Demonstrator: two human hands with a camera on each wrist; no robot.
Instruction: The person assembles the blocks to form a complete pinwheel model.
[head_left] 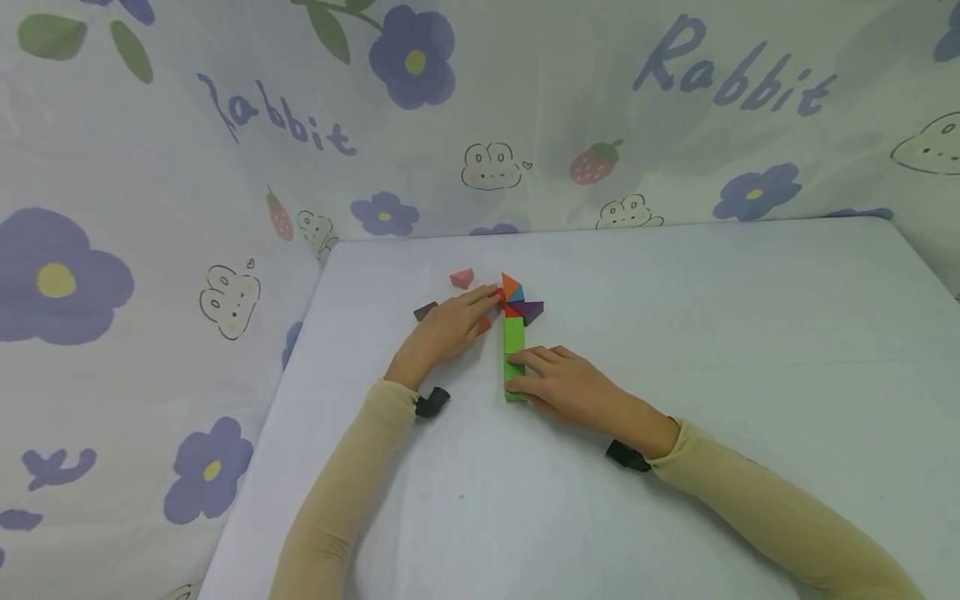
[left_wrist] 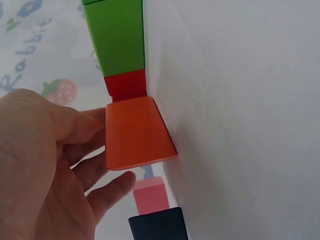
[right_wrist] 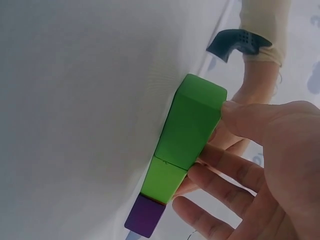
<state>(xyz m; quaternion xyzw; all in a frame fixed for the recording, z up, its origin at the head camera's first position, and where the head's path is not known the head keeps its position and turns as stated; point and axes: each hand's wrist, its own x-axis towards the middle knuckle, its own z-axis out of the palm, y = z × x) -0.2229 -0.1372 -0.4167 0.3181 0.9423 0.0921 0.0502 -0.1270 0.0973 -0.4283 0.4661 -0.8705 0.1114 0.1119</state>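
Two green blocks, a lighter one (head_left: 513,335) and a darker one (right_wrist: 192,120), lie end to end in a column. My right hand (head_left: 573,387) touches the darker block, thumb near its close end and fingertips by the seam. Beyond the column, a red triangle (head_left: 512,312), a purple block (head_left: 533,311), a blue piece (head_left: 517,295) and an orange triangle (head_left: 511,287) meet in a fan. My left hand (head_left: 447,327) extends its fingers to a small red piece at the fan's left side, mostly covered by the fingertips. An orange-red block (left_wrist: 137,132) lies beside that hand's thumb.
Left of the fan are a pink block (head_left: 462,278) and a black block (head_left: 425,311), partly behind the left hand. The white table (head_left: 712,333) ends at a printed cloth (head_left: 547,100) at the back and left. Black devices (head_left: 433,403) sit at both wrists.
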